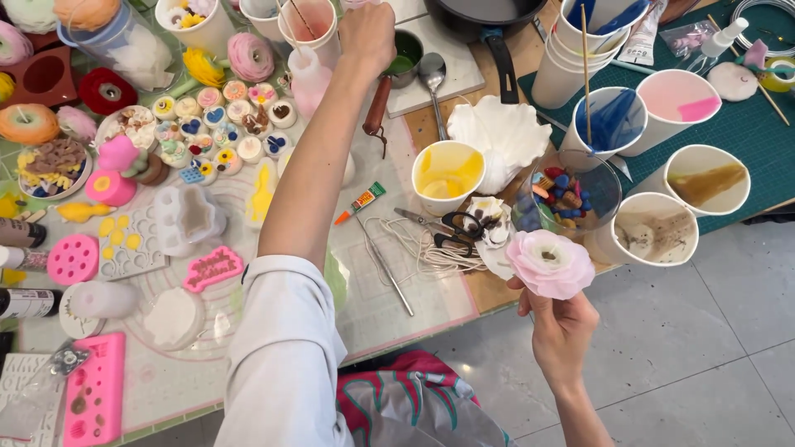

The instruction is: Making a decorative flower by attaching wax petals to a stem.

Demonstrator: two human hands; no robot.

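Two hands: right hand fingers pinch a ruffled pink flower; left hand grips a paper cup.

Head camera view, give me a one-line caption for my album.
Right hand holds up a pink flower-shaped candle while the left hand reaches toward cups across a crowded craft table.

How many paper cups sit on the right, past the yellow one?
5: blue-stained stack at the back, blue cup, pink cup, tan cup, brownish cup nearest the right hand. Others may be hidden.
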